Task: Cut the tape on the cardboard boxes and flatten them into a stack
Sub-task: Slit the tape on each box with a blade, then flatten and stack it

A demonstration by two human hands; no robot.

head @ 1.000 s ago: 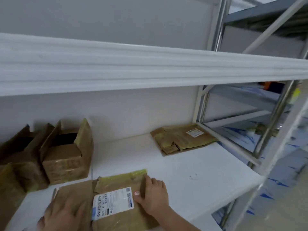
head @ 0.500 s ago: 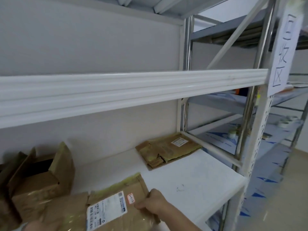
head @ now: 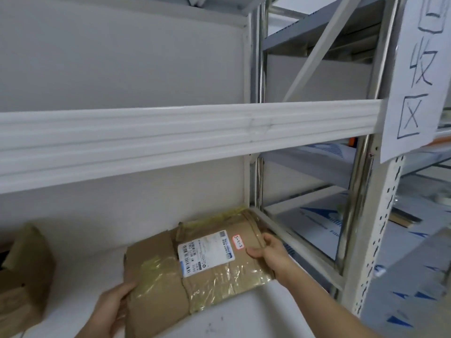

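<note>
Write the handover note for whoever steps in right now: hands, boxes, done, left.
Left hand: grips the flattened box at its near-left edge.
Right hand: grips the same box at its right edge.
The box is held over the white shelf, at the back right corner, label up.
Done: this box is flat.
Left: set it down on the stack; the open box at far left is not yet flattened.

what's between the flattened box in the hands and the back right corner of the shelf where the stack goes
Nothing visible. The left hand and right hand hold the flattened box by its ends, above the white shelf. Its far edge hides the corner, so the stack there cannot be seen. The open box stands off to the left.
</note>
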